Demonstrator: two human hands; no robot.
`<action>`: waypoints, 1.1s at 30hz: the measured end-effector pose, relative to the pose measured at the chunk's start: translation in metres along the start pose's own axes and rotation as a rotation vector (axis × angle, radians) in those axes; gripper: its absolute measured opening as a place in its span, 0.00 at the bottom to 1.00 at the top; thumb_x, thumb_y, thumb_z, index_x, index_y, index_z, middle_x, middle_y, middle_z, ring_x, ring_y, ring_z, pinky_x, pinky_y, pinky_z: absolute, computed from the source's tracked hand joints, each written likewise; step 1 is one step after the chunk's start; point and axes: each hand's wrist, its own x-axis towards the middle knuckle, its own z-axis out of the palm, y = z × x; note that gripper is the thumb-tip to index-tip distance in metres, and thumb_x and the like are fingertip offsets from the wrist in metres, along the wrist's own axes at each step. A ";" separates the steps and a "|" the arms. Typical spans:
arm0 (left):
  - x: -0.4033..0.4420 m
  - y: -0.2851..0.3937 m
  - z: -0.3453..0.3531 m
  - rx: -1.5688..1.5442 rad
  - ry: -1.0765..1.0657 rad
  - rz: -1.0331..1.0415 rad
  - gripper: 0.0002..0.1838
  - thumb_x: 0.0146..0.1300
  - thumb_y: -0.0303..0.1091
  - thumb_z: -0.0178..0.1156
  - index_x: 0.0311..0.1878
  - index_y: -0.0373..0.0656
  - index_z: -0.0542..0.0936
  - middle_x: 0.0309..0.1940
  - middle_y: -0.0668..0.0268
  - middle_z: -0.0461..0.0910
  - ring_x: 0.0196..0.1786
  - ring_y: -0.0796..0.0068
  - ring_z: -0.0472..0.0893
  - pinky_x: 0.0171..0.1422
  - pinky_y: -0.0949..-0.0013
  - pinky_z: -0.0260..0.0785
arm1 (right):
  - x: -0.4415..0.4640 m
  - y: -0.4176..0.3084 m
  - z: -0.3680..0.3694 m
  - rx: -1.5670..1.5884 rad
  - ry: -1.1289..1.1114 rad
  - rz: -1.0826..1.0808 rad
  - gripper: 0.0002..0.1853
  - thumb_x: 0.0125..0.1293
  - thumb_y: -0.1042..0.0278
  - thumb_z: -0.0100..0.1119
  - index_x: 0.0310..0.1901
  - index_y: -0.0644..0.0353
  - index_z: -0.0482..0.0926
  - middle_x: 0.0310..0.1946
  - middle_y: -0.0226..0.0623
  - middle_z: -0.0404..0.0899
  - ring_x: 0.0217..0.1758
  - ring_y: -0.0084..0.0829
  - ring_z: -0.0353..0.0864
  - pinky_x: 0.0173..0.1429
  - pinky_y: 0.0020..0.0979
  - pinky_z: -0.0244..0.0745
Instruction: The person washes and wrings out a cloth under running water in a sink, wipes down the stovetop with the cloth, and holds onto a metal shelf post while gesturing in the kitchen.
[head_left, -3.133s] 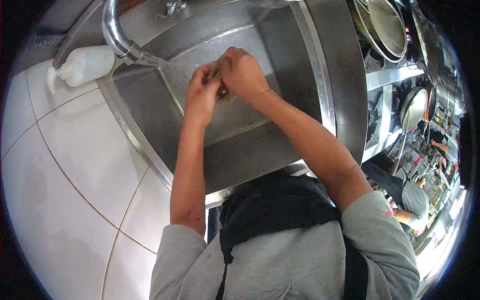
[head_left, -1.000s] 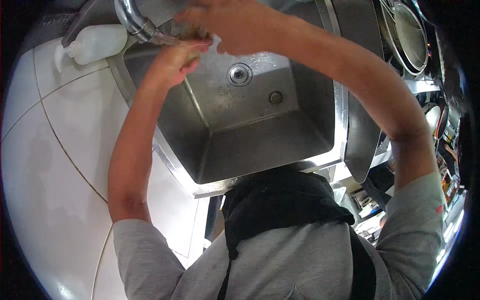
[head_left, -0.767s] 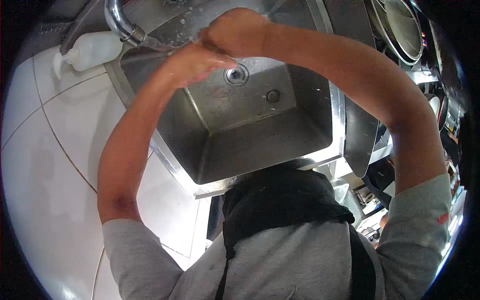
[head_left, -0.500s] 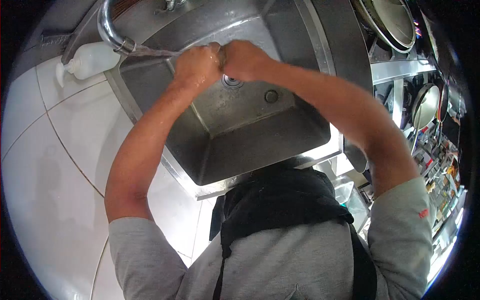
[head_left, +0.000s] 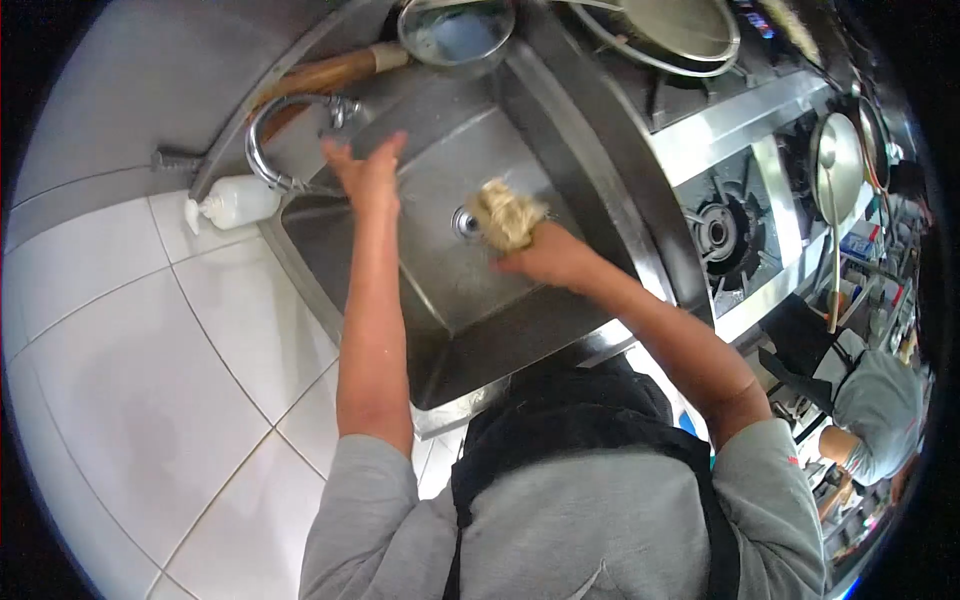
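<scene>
The big white tiled tabletop [head_left: 130, 380] is to the left of the left hand [head_left: 372, 185], and the stove [head_left: 730, 125] is to the right of the right hand [head_left: 552, 258]. The metal sink [head_left: 500, 345] is under both hands. A pan [head_left: 842, 165] is well off to the right of the right hand. The bent tap [head_left: 255, 150] is just beside the left hand, with water coming out, and a white bottle [head_left: 245, 202] is a bit further left. The left hand is wide open, its fingers spread, and holds nothing. Water hitting it could splash over the edge and make things slippery. The right hand is closed on one end of a crumpled tan cloth [head_left: 508, 212], which pokes out past the fingers. The cloth looks wet and floppy, so it could slip out if the grip is weak. The little round drain [head_left: 464, 223] is near the cloth, so a dropped cloth could block it and let water pile up.
</scene>
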 end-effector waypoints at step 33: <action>-0.542 0.129 -0.048 0.362 -2.123 0.204 0.15 0.76 0.43 0.59 0.47 0.40 0.86 0.57 0.45 0.77 0.59 0.51 0.77 0.62 0.40 0.69 | -0.634 0.322 -0.007 -0.040 0.722 0.354 0.24 0.49 0.48 0.78 0.41 0.60 0.91 0.38 0.50 0.89 0.46 0.51 0.89 0.53 0.47 0.81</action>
